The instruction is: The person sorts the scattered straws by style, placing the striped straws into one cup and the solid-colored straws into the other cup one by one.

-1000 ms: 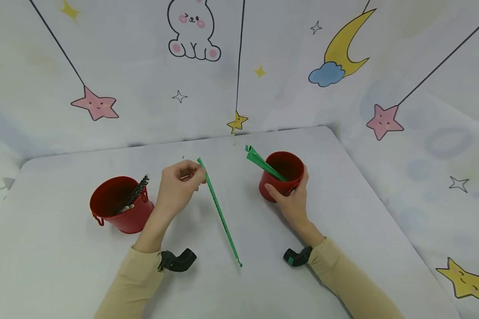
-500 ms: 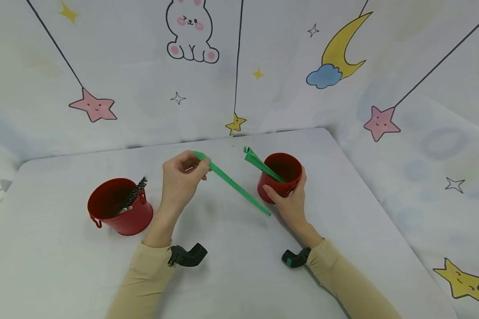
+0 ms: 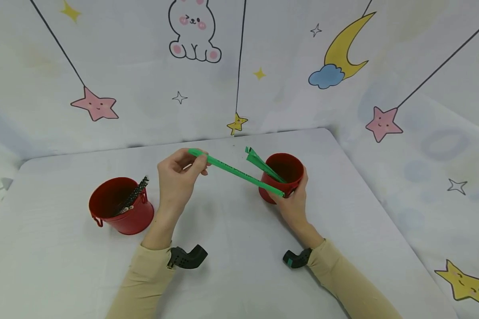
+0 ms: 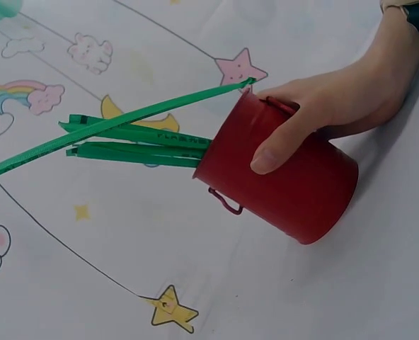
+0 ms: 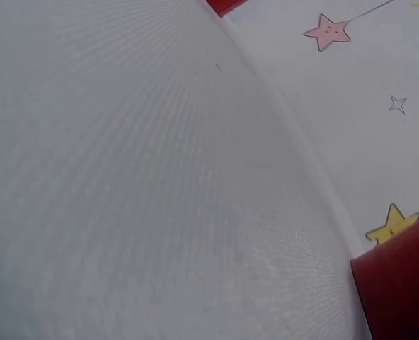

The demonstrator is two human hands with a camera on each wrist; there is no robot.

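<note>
In the head view my left hand [image 3: 178, 179] pinches a green wrapped straw [image 3: 239, 173] near its upper end, between thumb and fingers. The straw slants down to the right, and its far end overlaps the right red bucket [image 3: 268, 199] in view. My right hand [image 3: 294, 204] grips that bucket from the right side, thumb on the front. Several green wrapped straws [image 3: 263, 165] lean out of it to the left. In the left wrist view the bucket [image 4: 287, 180] looks tilted, with the held straw's tip by its rim and dark print on the green wrappers.
A second red bucket [image 3: 133, 222] stands left of my left forearm, with several black patterned straws [image 3: 134, 195] inside. Both stand on a white-covered table [image 3: 231, 283]. A printed cloth [image 3: 279, 53] hangs behind the table's far edge.
The held straw has swung from pointing down toward the front to pointing right, its far end rising to the right bucket. My left hand has moved slightly up; the right hand stays on the bucket.
</note>
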